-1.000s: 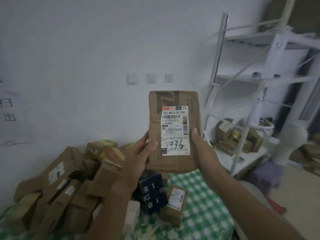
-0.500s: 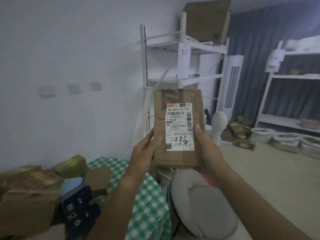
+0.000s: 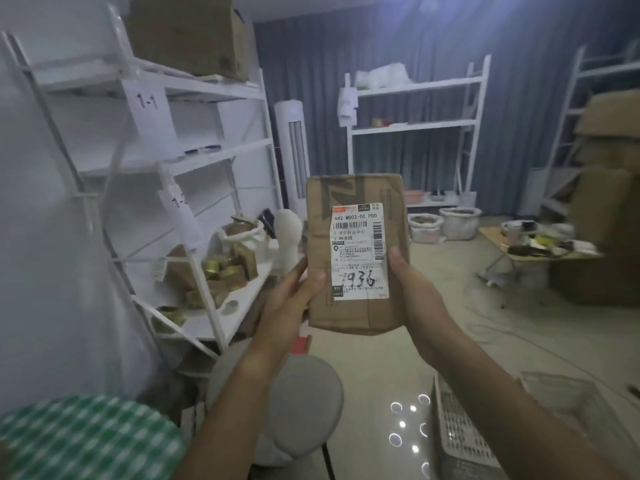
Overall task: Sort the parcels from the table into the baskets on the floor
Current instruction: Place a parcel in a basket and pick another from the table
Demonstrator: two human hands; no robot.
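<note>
- Head view shows a flat brown cardboard parcel (image 3: pixel 358 254) held upright at chest height, in the air over the floor and well apart from the green-checked table (image 3: pixel 86 434) at the lower left.
- A white shipping label (image 3: pixel 358 251) faces the camera, with "1936" handwritten near its bottom edge.
- Judged by its creased, slightly bowed faces, the parcel is light and only semi-stiff; it should give a little under pressure, so it is best held by its 2 long edges, low down, as now.
- The left hand (image 3: pixel 287 306) grips the left edge: thumb pressed on the front face beside the label, fingers curled behind.
- The right hand (image 3: pixel 415 296) grips the right edge the same way, thumb on the front by the label's right side; its fingers are hidden behind the cardboard, so I cannot tell how they lie.
- 2 white perforated baskets (image 3: pixel 460 438) sit on the floor at the lower right, below and right of the parcel; their contents are probably nothing, though the view is cropped.
</note>
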